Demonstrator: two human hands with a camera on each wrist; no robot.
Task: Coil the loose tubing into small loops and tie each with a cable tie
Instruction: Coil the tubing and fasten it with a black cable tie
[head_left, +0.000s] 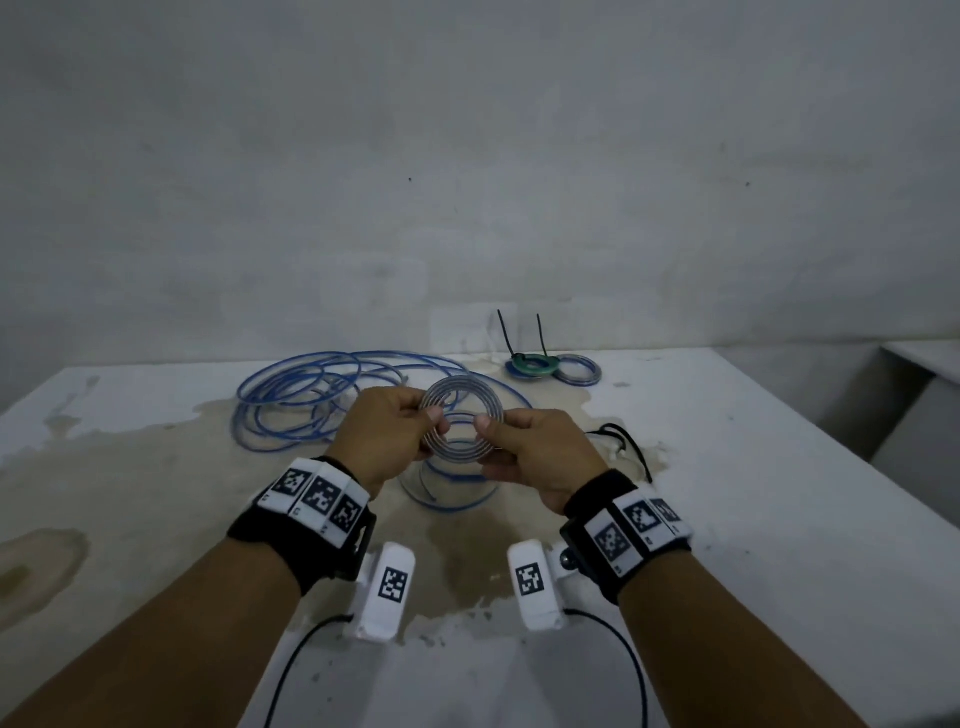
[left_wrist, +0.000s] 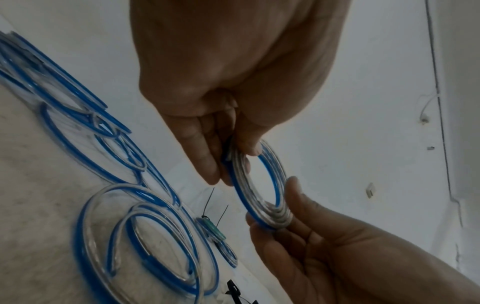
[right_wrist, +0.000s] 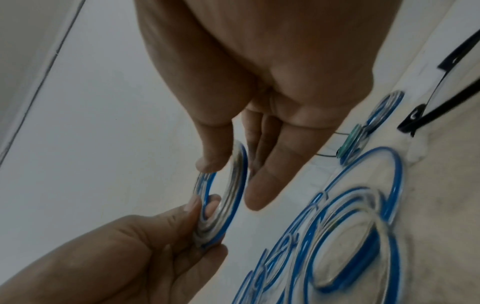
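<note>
A small flat coil (head_left: 461, 418) of clear and blue tubing is held upright above the table between both hands. My left hand (head_left: 431, 421) pinches its left side, thumb in front. My right hand (head_left: 488, 431) pinches its right side in the same way. In the left wrist view the coil (left_wrist: 244, 197) sits between the left fingers (left_wrist: 205, 164) and the right hand (left_wrist: 298, 222). In the right wrist view the coil (right_wrist: 233, 201) is pinched under the right thumb. Loose blue tubing (head_left: 311, 400) sprawls in large loops behind and below the hands. No cable tie is on the held coil.
Two tied coils (head_left: 530, 366) with black tie tails sticking up lie at the back by the wall, with another small coil (head_left: 579, 370) beside them. Loose black cable ties (head_left: 628, 441) lie right of my right hand. The stained white table (head_left: 779, 467) ends at the right.
</note>
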